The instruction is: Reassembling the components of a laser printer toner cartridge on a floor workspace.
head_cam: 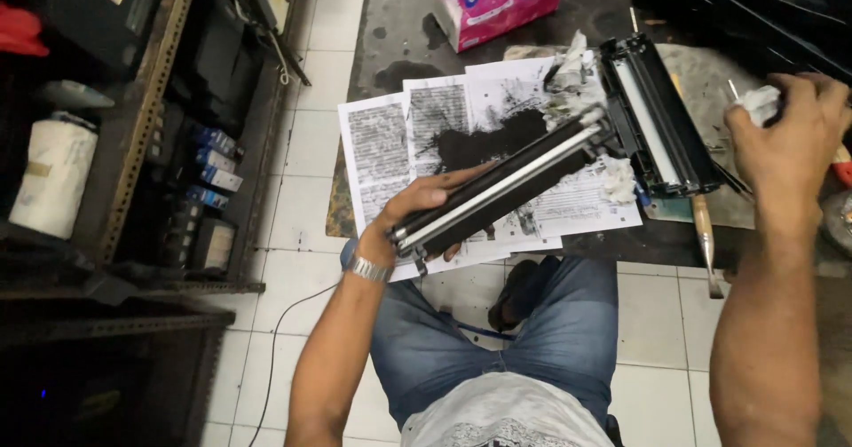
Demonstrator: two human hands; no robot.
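1. Long black toner cartridge section with a pale metal strip (501, 185): long axis runs diagonally, near end lower left, far end up right over the toner-smeared printed paper sheets (382, 145).
2. Left hand (410, 216) cups under its near end, fingers wrapped around it, wrist bent, steel watch (366, 268) showing.
3. Right hand (785, 141) well apart to the right, raised, fist closed on a crumpled white tissue wad (760, 102).
4. Second black cartridge housing (661, 118) lies on the dark table (399, 21).

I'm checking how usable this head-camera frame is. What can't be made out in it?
- Right hand: its palm side faces away, so how the white wad is gripped is hidden.
- Left hand: the long black cartridge part covers its fingers.
- Printed sheets: text too small, partly under black powder.
- Shelf contents: too dark.
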